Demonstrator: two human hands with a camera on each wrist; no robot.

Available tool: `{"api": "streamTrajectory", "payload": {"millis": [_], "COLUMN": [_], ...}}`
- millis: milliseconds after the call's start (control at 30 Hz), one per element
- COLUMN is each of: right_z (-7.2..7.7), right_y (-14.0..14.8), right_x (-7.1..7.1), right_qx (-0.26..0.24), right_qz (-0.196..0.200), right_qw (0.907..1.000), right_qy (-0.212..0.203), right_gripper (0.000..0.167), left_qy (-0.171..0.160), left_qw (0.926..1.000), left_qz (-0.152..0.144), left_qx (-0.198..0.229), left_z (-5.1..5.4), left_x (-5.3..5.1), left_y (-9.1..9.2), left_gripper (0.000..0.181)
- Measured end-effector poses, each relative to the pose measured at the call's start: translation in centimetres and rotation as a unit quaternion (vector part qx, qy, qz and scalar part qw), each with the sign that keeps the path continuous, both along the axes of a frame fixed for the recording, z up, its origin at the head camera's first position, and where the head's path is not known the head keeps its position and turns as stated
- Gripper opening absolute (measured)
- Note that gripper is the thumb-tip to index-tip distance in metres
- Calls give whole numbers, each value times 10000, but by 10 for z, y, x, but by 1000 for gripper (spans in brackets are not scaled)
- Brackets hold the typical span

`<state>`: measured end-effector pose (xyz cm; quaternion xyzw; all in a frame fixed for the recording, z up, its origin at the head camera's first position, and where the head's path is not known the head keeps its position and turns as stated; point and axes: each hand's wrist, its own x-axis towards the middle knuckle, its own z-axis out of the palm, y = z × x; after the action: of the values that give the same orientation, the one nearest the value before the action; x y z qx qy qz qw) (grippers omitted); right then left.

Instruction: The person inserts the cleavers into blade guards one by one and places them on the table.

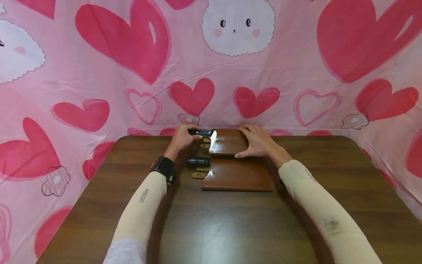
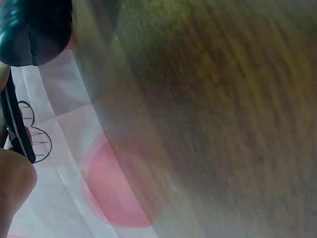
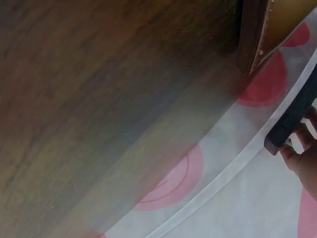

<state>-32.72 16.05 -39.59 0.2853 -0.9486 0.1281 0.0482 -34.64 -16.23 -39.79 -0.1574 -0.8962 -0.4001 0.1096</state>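
Note:
Near the table's back edge, my left hand (image 1: pixel 183 138) pinches the black riveted handle (image 1: pixel 202 132) of a knife. Its shiny blade (image 1: pixel 213 140) shows at the mouth of a brown leather sheath (image 1: pixel 229 142); how much lies inside is hidden. My right hand (image 1: pixel 258 141) grips that sheath at its right end, thumb on the near edge, fingers on the far edge. Just in front lies a second brown leather sheath (image 1: pixel 237 176), with a black ribbed handle (image 1: pixel 198 162) sticking out on its left. The left wrist view shows the ribbed handle (image 2: pixel 37 32) and held handle (image 2: pixel 17 119).
Strap tabs with snaps (image 1: pixel 199 175) stick out left of the sheaths. The brown wooden table (image 1: pixel 214 227) extends toward me and to both sides. A pink cloth with hearts (image 1: pixel 197 66) hangs right behind the table's back edge.

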Motion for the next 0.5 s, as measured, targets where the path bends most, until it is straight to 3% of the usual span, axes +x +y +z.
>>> {"api": "streamTrajectory", "payload": {"millis": [500], "right_z": [-4], "right_y": [-7], "right_x": [-9], "right_qx": [159], "right_qz": [54], "right_qw": [9996], "right_qy": [-227], "right_gripper": [116], "left_qy": [-243], "left_qw": [9997], "left_qz": [18], "left_qx": [-4], "left_z": [-8], "left_x": [-12], "left_y": [-6], "left_gripper": [33]}}
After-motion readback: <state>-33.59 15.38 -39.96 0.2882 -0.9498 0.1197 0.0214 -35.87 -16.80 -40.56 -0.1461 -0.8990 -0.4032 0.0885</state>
